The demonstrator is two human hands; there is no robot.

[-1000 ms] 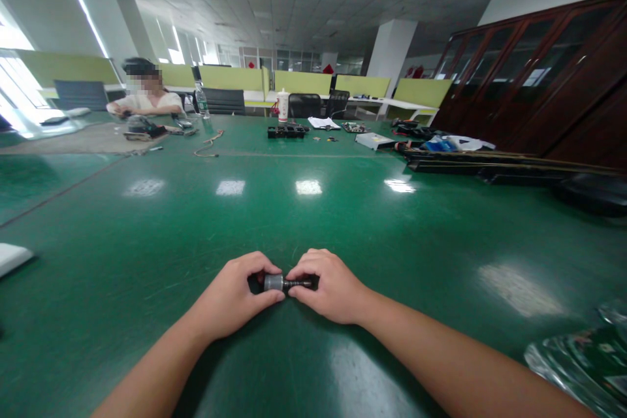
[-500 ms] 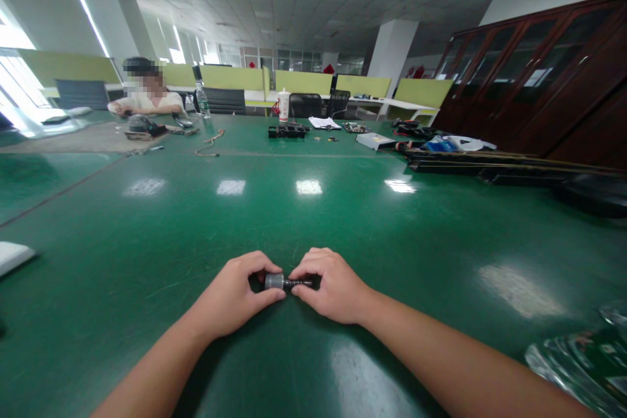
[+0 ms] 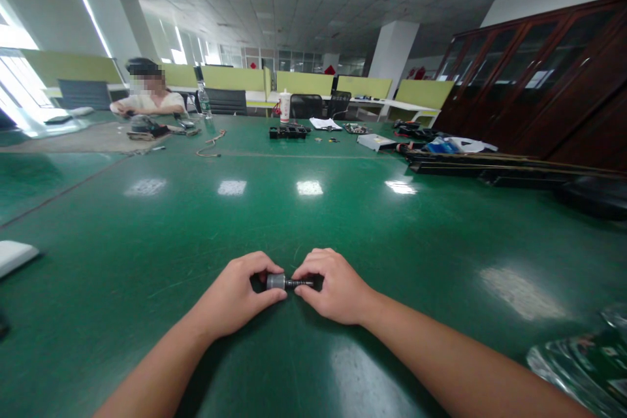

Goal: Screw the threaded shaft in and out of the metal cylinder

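A small metal part lies level between my hands, low in the middle of the head view, with a wide grey cylinder [image 3: 276, 281] on its left and a thin dark ribbed shaft [image 3: 299, 283] on its right. My left hand [image 3: 238, 295] grips the cylinder between thumb and fingers. Around the shaft, the thumb and fingers of my right hand [image 3: 334, 286] are closed. The shaft's far end is partly inside the curl of my right hand. Both hands are just over the green table [image 3: 274, 215].
A clear plastic bottle [image 3: 582, 366] is at the lower right, a white object [image 3: 16, 257] at the left edge. Farther back are a black part [image 3: 288, 132], a white cup [image 3: 285, 106], long black rails [image 3: 450, 164] and a seated person [image 3: 149, 98].
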